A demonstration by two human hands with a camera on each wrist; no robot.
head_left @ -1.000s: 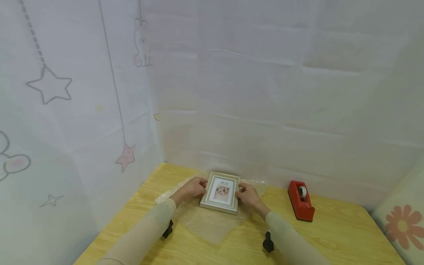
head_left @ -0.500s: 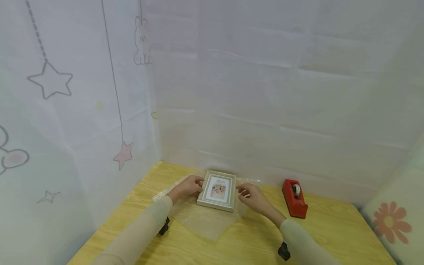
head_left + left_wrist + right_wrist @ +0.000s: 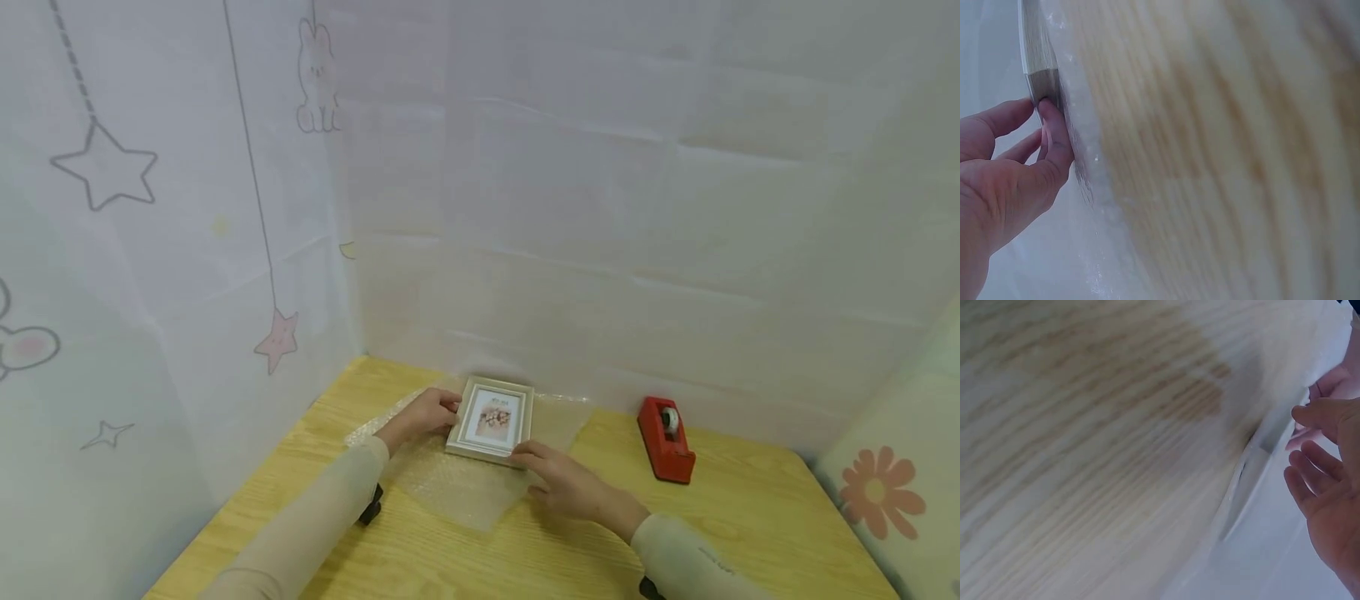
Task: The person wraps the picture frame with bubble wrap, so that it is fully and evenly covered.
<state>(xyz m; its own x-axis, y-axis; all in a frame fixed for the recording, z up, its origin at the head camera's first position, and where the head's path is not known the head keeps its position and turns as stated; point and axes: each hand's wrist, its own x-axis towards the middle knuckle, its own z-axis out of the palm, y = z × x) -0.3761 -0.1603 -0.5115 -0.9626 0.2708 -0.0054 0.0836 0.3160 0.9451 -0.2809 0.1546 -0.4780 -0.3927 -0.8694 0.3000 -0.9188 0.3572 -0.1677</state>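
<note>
A silver-edged picture frame point(image 3: 492, 418) lies face up on clear bubble wrap point(image 3: 468, 493). My left hand point(image 3: 422, 415) pinches its left edge; in the left wrist view, thumb and fingers of the left hand point(image 3: 1013, 175) meet at the corner of the frame point(image 3: 1041, 78). By the lower right corner, my right hand point(image 3: 576, 487) has its fingers stretched over the edge. The right wrist view shows the right hand point(image 3: 1335, 487) with relaxed, parted fingers beside the frame point(image 3: 1254, 472); whether it touches cannot be told.
To the right on the yellow wooden table point(image 3: 750, 517) stands a red tape dispenser point(image 3: 666, 442) with a roll in it. White sheets with printed stars, a rabbit and a flower rise behind and at both sides of the table.
My right hand has let go of the frame's right side and moved down to its lower right corner. The left hand keeps its place on the left edge.
</note>
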